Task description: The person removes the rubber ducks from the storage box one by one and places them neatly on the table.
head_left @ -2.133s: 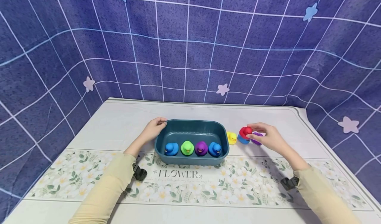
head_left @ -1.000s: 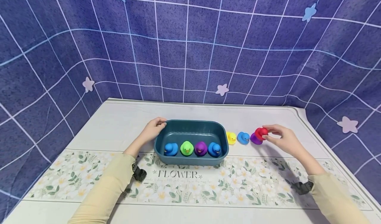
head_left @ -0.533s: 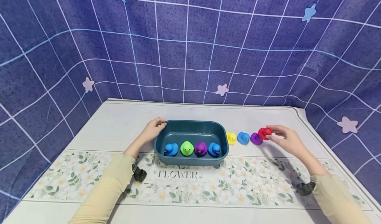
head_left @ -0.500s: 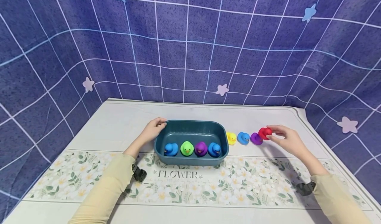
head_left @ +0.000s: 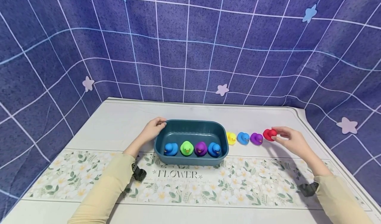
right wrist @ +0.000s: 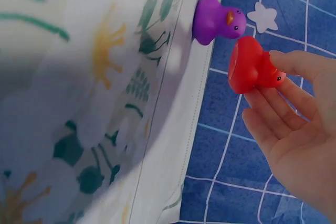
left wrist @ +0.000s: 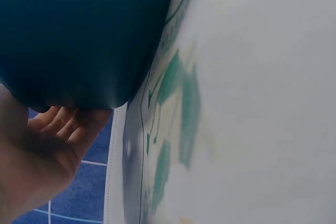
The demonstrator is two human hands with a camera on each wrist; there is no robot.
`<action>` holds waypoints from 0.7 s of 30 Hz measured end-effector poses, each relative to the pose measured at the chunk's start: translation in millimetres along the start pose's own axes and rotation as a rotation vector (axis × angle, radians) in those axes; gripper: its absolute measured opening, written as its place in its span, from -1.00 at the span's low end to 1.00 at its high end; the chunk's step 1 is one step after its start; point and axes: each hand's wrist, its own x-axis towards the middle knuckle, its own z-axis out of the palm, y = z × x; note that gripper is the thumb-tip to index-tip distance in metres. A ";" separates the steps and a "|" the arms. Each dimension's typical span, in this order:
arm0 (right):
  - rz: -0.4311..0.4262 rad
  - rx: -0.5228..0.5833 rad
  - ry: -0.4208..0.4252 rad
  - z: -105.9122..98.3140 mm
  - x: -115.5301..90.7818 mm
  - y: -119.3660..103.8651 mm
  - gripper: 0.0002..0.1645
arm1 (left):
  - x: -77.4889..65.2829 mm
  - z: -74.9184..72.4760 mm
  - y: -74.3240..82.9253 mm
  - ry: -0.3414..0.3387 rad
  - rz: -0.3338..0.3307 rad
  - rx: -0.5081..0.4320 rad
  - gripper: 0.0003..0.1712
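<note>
My right hand (head_left: 293, 141) pinches a red rubber duck (head_left: 269, 134) between thumb and fingertips, just right of a row on the table. In the right wrist view the red duck's flat base shows, close beside the purple rubber duck (right wrist: 218, 20). The row holds a yellow duck (head_left: 231, 138), a blue duck (head_left: 243, 138) and that purple one. My left hand (head_left: 153, 130) grips the left rim of a teal basin (head_left: 190, 160), its fingers under the rim in the left wrist view. Inside the basin sit two blue ducks, a green duck (head_left: 187, 148) and another purple duck (head_left: 201, 148).
A white cloth with a flowered band (head_left: 244, 184) covers the table (head_left: 190, 214). Behind and at both sides hangs a blue gridded curtain (head_left: 190, 52) with star shapes. Each wrist carries a small black camera.
My right hand has carried the red duck rightward, from over the blue duck past the purple one, and slightly down at the end. My left hand stays on the basin.
</note>
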 end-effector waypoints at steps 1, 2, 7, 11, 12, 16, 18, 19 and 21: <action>0.005 -0.002 -0.005 -0.1 -0.5 1.1 -0.58 | -0.1 -0.1 0.0 0.000 0.000 -0.001 -0.60; 0.011 -0.010 -0.009 0.0 -1.0 2.4 -0.58 | -0.4 -0.2 0.2 0.000 -0.002 -0.005 -0.60; 0.024 -0.090 -0.033 2.4 -2.5 8.8 -0.58 | -1.1 -1.0 0.8 0.000 -0.004 -0.015 -0.61; 0.038 -0.119 -0.050 5.4 -3.9 14.2 -0.58 | -0.9 -0.7 0.4 -0.003 -0.005 -0.023 -0.61; 0.041 -0.121 -0.050 5.9 -3.9 15.2 -0.58 | -1.0 -0.7 0.4 -0.003 -0.007 -0.025 -0.61; 0.047 -0.134 -0.052 6.8 -3.4 17.3 -0.57 | -1.6 -0.7 1.1 -0.002 -0.008 -0.028 -0.62; 0.047 -0.141 -0.055 6.7 -3.0 17.6 -0.57 | -2.0 -0.8 1.6 -0.003 -0.004 -0.023 -0.61; 0.048 -0.142 -0.055 6.6 -2.8 17.6 -0.57 | -2.0 -0.9 1.7 -0.003 -0.001 -0.021 -0.61; 0.047 -0.145 -0.055 6.5 -2.3 17.5 -0.57 | -1.7 -1.1 1.6 -0.001 -0.001 -0.024 -0.61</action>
